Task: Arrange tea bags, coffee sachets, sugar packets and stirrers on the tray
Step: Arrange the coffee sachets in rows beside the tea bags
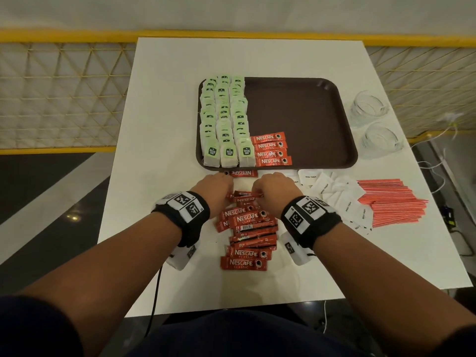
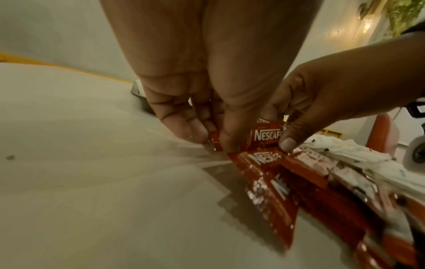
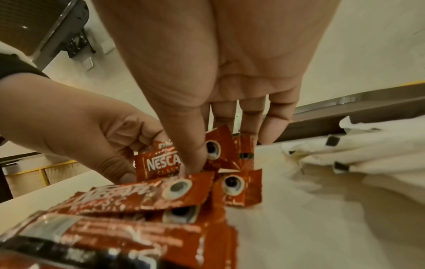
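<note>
A brown tray (image 1: 304,104) carries three columns of green tea bags (image 1: 223,119) on its left side. Beside them, near the tray's front edge, lie several red coffee sachets (image 1: 270,149). Loose coffee sachets (image 1: 248,228) are heaped on the table in front of me. At the heap's far end my left hand (image 1: 228,191) pinches the left end of one coffee sachet (image 2: 266,138). My right hand (image 1: 257,193) pinches its right end, with the thumb (image 3: 193,160) on its printed face. Another sachet (image 1: 242,173) lies just outside the tray's front edge.
White sugar packets (image 1: 337,191) are scattered to the right of my hands. Further right lies a bundle of red stirrers (image 1: 391,202). Two clear glass jars (image 1: 371,109) lie at the table's right edge beside the tray. A yellow railing runs behind the table.
</note>
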A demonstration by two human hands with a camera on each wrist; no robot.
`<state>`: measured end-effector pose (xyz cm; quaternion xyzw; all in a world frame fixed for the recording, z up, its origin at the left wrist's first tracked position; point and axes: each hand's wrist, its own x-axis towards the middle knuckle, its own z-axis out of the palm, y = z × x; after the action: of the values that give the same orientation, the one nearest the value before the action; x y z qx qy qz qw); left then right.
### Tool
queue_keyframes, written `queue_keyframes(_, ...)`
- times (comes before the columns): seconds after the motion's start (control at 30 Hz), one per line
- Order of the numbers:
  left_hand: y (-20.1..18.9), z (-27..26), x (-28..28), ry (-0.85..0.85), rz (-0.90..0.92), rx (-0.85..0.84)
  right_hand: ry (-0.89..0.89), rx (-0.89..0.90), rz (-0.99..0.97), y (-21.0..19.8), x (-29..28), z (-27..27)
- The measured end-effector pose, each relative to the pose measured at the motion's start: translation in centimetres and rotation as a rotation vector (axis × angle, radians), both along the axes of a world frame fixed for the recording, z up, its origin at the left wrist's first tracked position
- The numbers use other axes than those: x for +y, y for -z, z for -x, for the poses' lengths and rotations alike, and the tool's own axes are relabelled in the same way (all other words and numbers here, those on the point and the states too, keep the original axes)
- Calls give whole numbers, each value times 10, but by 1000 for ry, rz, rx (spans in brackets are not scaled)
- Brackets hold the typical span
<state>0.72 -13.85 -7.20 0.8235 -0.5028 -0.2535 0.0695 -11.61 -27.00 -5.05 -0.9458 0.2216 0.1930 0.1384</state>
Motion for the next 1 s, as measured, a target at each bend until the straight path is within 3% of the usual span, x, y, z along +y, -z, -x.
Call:
queue_keyframes(0.27, -12, -14, -4, -205, 131, 324, 163, -135, -199, -16, -26, 6)
queue_keyframes(0.43, -32, -17, -21, -510, 249, 788, 179, -246, -276, -32, -48, 6)
queue_keyframes(0.63, -56, -9, -47, -631, 370, 1179, 197, -294, -463, -41, -60, -2)
queue_keyframes(0.73, -60, -11, -58, -674, 352, 1186, 197, -277, -511, -42, -68, -6)
queue_keyframes(0.9, -53, -17, -65, -547, 407, 1038, 210, -285, -605, -42, -81, -13)
queue_keyframes(1.0, -53, -24, -71, -599, 488, 1020, 350, -407, -626, -41, -89, -18)
